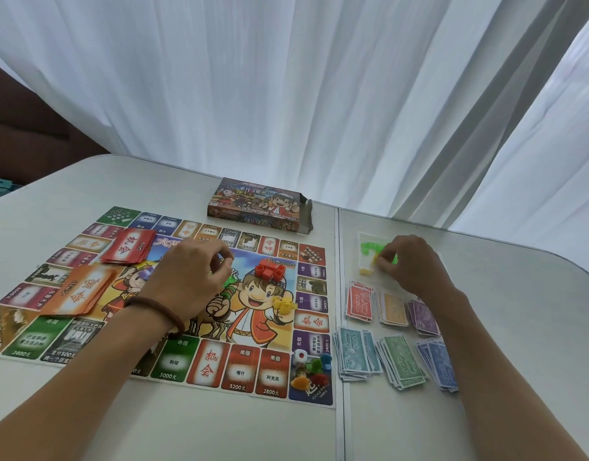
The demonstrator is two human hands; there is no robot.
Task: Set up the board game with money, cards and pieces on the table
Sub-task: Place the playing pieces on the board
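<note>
Your right hand (409,264) pinches a small yellow piece (374,260) at the clear bag (364,241), which lies on the table (486,294) just beyond the money stacks (393,341). Your left hand (193,277) hovers over the game board (173,361), fingers curled to the thumb; whether it holds anything cannot be told. Mid-board: red houses (270,271). Near right corner: die (299,356), tokens (314,367). Left: red card deck (128,249), orange card deck (81,289).
</note>
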